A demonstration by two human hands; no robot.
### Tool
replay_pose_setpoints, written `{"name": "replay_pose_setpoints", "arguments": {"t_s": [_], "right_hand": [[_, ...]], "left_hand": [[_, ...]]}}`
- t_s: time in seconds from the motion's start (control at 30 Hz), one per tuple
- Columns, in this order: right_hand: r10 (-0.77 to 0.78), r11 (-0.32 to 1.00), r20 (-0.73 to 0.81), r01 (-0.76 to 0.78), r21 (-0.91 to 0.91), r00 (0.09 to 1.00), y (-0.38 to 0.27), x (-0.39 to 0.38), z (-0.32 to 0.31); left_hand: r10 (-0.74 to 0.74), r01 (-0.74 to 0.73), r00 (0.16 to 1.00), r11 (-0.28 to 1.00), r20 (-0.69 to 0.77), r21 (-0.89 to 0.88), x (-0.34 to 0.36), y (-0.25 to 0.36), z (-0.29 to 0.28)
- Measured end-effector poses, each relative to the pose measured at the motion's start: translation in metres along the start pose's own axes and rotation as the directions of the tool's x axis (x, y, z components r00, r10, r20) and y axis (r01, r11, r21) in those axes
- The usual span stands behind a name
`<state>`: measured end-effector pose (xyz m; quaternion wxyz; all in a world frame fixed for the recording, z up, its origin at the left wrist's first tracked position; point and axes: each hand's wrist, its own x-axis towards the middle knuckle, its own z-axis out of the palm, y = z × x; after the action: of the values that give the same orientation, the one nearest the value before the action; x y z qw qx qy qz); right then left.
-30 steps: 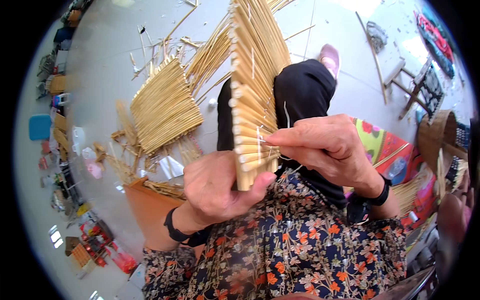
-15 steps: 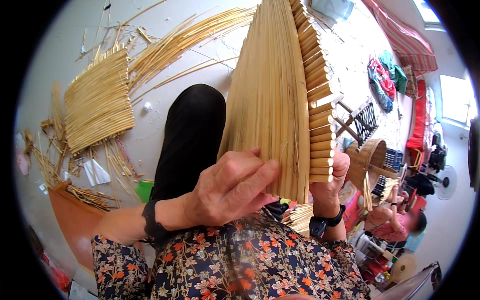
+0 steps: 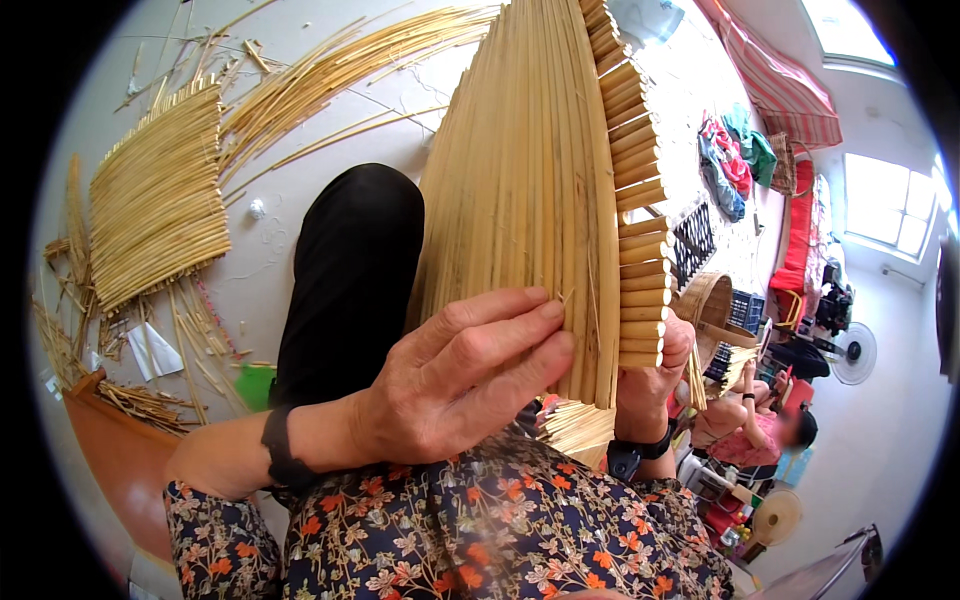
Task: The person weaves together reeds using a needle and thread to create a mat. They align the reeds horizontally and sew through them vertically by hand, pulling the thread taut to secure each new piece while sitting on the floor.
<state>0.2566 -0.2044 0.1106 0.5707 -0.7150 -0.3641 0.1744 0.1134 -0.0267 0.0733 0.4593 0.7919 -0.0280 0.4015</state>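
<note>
Head view: near, the left hand (image 3: 465,375) stretches its fingers across the central reed panel (image 3: 520,180); the right hand (image 3: 658,368) is partly hidden behind its right edge. Whether either grips, I cannot tell. Farther left, a reed mat (image 3: 160,195) lies on the floor (image 3: 258,290).

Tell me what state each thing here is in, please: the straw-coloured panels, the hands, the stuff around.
Near panel: raised, stalks side by side
Left hand: fingers resting on the near panel's face
Right hand: at the near panel's right edge, partly hidden
Second panel: lying on the floor
Loose stalks: spread on the floor
White sheet: lying on the floor
Fan: cannot tell whether running
</note>
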Motion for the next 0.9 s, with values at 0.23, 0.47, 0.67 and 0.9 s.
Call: {"name": "replay_pose_setpoints", "arguments": {"t_s": [0.23,0.47,0.67,0.9], "right_hand": [[-0.008,1.0,0.043,0.008,0.001,0.999,0.006,0.003,-0.002],[-0.082,0.992,0.059,0.087,-0.088,0.995,0.017,-0.002,0.001],[-0.208,0.955,0.072,0.218,-0.2,0.976,0.006,0.009,0.001],[-0.198,0.943,0.122,0.223,-0.248,0.973,-0.001,0.013,-0.001]], "left_hand": [[0.043,-0.043,0.999,0.999,-0.019,0.02,0.001,-0.001,0.005],[0.043,-0.043,0.999,0.999,0.024,0.008,0.001,-0.002,0.004],[0.056,-0.057,0.998,0.998,0.024,0.01,0.001,-0.004,0.004],[0.03,-0.03,0.999,1.0,0.026,-0.01,0.002,-0.001,0.004]]}}
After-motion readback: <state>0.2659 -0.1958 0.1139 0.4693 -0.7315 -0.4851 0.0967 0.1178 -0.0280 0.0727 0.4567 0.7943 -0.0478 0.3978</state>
